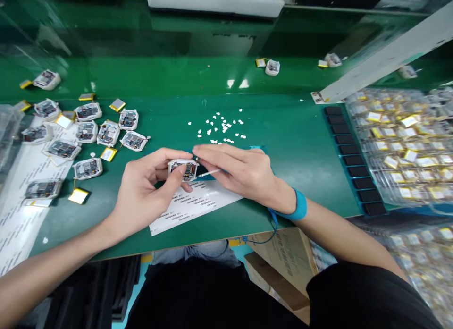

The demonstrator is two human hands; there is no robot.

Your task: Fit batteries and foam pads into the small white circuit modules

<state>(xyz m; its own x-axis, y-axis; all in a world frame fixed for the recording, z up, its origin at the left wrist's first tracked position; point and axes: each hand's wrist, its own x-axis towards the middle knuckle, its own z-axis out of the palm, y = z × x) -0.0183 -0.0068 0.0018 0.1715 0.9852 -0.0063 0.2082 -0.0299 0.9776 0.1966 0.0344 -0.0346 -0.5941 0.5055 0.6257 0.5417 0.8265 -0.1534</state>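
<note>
A white, rounded-square plastic casing with exposed circuitry (189, 171) is gripped over the green bench (297, 140) by the fingers and thumb of the left hand (143, 187). Fingertips of the right hand (244, 173) are bunched at its edge; their grip cannot be determined. The casing is judged unfinished. Similar open white casings (108, 133), spread at left, are likewise judged incomplete.
</note>
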